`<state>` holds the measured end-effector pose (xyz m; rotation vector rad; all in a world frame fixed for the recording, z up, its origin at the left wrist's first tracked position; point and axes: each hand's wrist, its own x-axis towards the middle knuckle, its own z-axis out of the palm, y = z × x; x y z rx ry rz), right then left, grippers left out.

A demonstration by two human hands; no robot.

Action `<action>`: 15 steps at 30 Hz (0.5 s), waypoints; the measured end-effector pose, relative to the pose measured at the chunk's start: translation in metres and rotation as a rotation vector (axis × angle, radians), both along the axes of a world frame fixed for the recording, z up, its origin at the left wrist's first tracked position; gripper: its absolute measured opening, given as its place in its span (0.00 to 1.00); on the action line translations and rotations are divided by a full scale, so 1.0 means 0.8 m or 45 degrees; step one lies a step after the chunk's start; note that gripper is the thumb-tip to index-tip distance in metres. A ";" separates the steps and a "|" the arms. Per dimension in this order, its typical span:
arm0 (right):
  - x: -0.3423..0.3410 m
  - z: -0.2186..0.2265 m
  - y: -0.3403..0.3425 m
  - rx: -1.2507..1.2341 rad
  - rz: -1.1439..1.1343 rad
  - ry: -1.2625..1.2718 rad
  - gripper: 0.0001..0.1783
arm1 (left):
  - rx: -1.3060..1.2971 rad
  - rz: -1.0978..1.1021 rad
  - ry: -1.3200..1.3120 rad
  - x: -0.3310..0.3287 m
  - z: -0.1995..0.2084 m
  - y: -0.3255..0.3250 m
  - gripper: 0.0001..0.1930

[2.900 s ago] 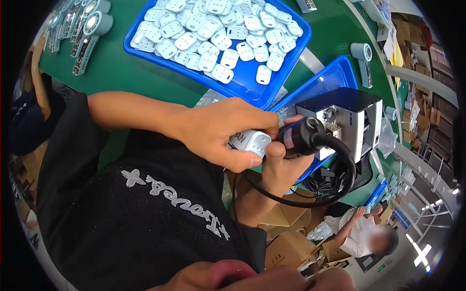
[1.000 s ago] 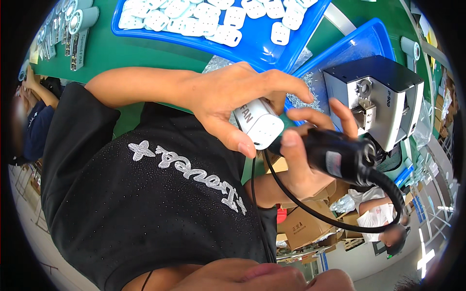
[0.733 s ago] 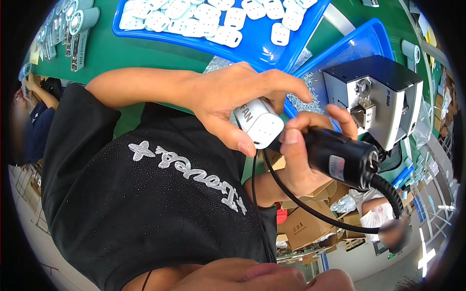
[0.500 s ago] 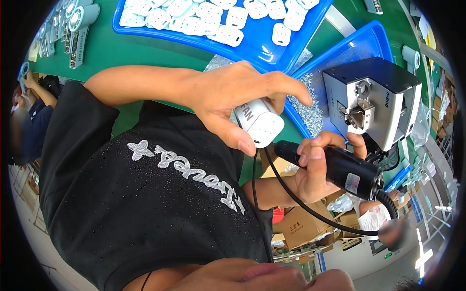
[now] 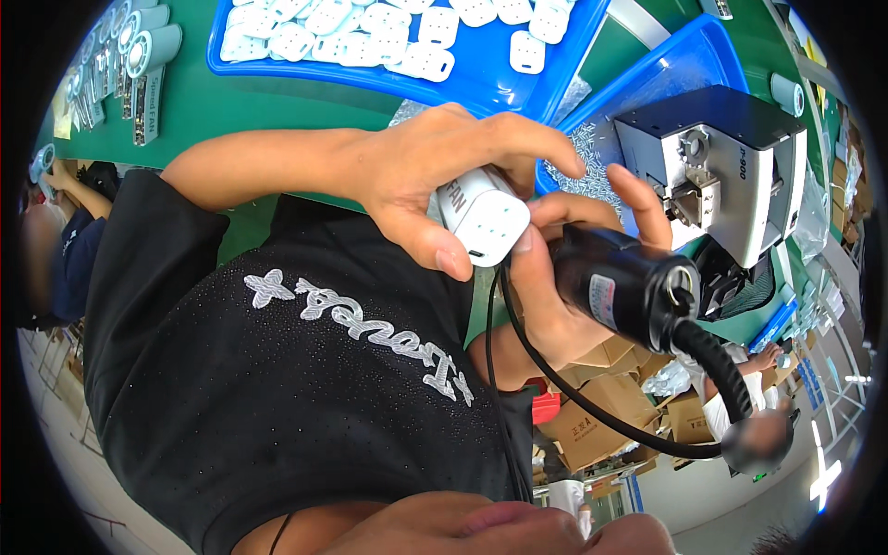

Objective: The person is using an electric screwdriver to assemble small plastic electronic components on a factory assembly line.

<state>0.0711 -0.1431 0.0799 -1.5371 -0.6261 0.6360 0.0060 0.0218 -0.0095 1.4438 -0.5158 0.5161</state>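
Observation:
My left hand is wrapped around a white fan handle, its flat end with small holes turned to the right. In my right hand lies a black electric screwdriver, tilted, with its cable end toward the lower right. The driver's tip is hidden behind my fingers. My right thumb and a fingertip are at the end of the handle; whether they press on it I cannot tell. Another right finger points upward, off the driver. A black cable loops below both hands.
A blue tray of white plastic covers sits beyond my left hand. Right of it, another blue tray holds loose screws beside a boxy screw feeder. Fans stand far left. Co-workers are at left and lower right.
My right hand has moved up and left with the electric screwdriver, bringing its fingers to the end of the fan handle. The left hand has shifted slightly left with the handle.

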 end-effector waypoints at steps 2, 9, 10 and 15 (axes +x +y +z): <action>0.000 0.001 0.001 0.062 0.012 0.013 0.41 | 0.009 -0.006 0.010 0.000 0.000 0.003 0.49; 0.000 0.005 -0.005 0.109 -0.023 0.083 0.40 | 0.037 0.126 -0.119 0.003 -0.002 -0.002 0.46; 0.003 0.008 -0.008 0.109 -0.025 0.083 0.40 | 0.037 0.124 -0.119 0.003 -0.001 -0.001 0.46; 0.016 0.012 -0.017 -0.002 0.095 0.051 0.41 | 0.092 0.152 -0.189 0.005 0.001 -0.002 0.41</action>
